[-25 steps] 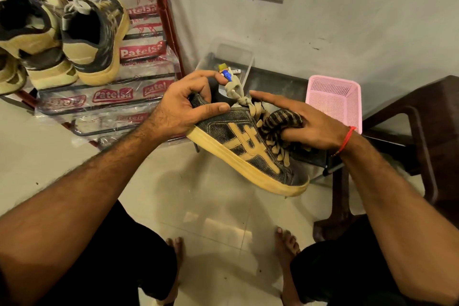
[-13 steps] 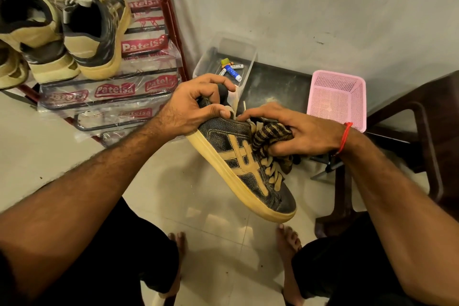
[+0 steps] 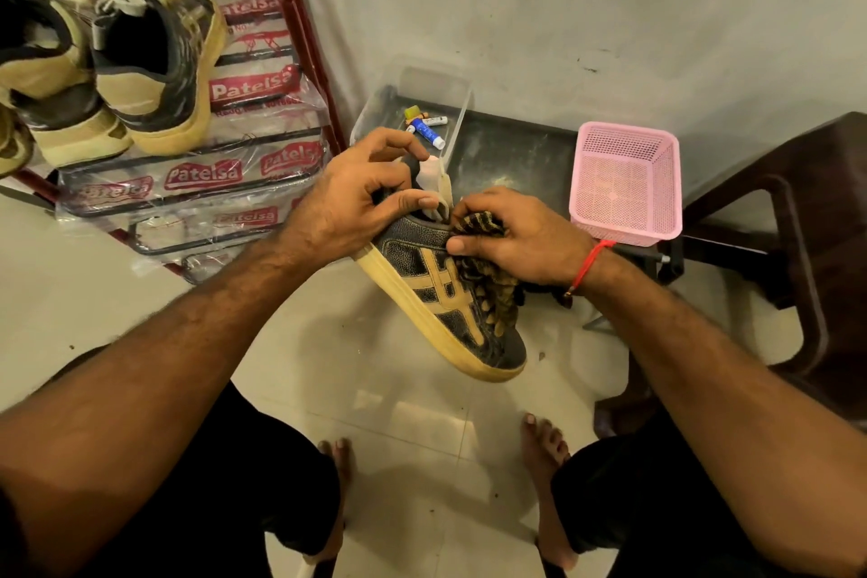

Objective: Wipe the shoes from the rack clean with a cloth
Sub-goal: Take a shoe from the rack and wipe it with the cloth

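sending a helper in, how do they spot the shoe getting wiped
Right of the red shoe rack, above the tiled floor, the sneaker is the only shoe off the rack. The left hand grips its heel; the right hand presses a striped cloth on its laces.

Red metal shoe rack [image 3: 300, 28], shelves wrapped in clear "Patelsa"-printed plastic: upper shelf carries worn black-and-tan sneakers [image 3: 159, 61], heels outward, side by side. Low dark tabletop [image 3: 511, 150] against the wall: clear plastic box [image 3: 417, 85] at its left end with small tubes [image 3: 429, 131] inside, pink perforated plastic basket [image 3: 626, 183] at its right end. Glossy cream tiled floor [image 3: 375, 390]: rack, dark brown plastic chair [image 3: 797, 221] and the person's bare feet [image 3: 544, 441] stand on it.
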Motion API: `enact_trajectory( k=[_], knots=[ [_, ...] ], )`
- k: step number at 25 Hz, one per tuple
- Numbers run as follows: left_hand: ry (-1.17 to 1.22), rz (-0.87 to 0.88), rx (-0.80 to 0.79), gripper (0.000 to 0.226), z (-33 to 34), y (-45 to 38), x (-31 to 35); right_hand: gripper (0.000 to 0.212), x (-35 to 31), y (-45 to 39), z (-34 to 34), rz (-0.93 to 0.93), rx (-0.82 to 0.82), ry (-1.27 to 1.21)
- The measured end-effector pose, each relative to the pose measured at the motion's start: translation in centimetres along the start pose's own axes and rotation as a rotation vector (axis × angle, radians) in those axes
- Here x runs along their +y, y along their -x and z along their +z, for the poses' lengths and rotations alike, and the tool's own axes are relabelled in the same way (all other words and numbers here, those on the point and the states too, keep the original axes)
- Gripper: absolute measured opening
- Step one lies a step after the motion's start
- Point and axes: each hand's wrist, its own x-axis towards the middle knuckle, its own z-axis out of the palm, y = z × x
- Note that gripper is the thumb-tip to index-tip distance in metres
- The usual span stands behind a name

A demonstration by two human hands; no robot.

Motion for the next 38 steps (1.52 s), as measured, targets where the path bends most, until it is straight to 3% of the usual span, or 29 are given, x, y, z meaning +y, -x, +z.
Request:
enact_trajectory(
  k=[5,10,14,18,21,25,28,31,34,35,38],
  knots=[
    [-0.393,-0.086,-0.156,0.062,1.4,0.6,1.4,0.017,-0.4,-0.9,0.3,0.214,0.158,-0.267],
    [-0.307,-0.223,-0.239,0.080,2.9,1.3,2.0,0.003,-1.0,-0.6,0.1,0.251,0.119,-0.319],
    [-0.318,-0.166,-0.349,0.080,1.6,0.5,1.7,0.006,-1.0,-0.4,0.6,0.305,0.072,-0.381],
    [-0.328,-0.262,-0.471,0.075,1.4,0.5,2.2,0.005,-1.1,-0.5,0.8,0.275,0.046,-0.239],
    [-0.280,-0.245,-0.387,0.058,1.1,0.5,2.3,0.010,-0.8,-0.7,0.6,0.227,0.048,-0.215],
    [-0.204,-0.404,-0.172,0.043,0.1,0.4,0.9,0.031,1.0,-1.1,-1.0,0.221,0.429,-0.343],
    [-0.229,-0.518,0.005,0.042,-0.4,0.3,-0.2,0.034,2.2,-0.9,-1.7,0.235,0.498,-0.413],
    [-0.189,-0.523,0.080,0.046,0.2,0.3,-0.2,0.039,1.0,-0.7,0.3,0.019,0.492,-0.295],
    [-0.101,-0.499,0.189,0.052,0.7,0.3,0.1,0.045,-0.1,-0.8,2.3,-0.280,0.391,0.081],
    [-0.072,-0.500,0.230,0.048,0.6,0.3,0.0,0.046,0.3,-1.0,1.9,-0.269,0.363,0.158],
    [-0.054,-0.465,0.325,0.036,0.0,0.4,-0.4,0.048,2.6,-1.2,-0.7,0.011,0.415,0.207]
  ],
)
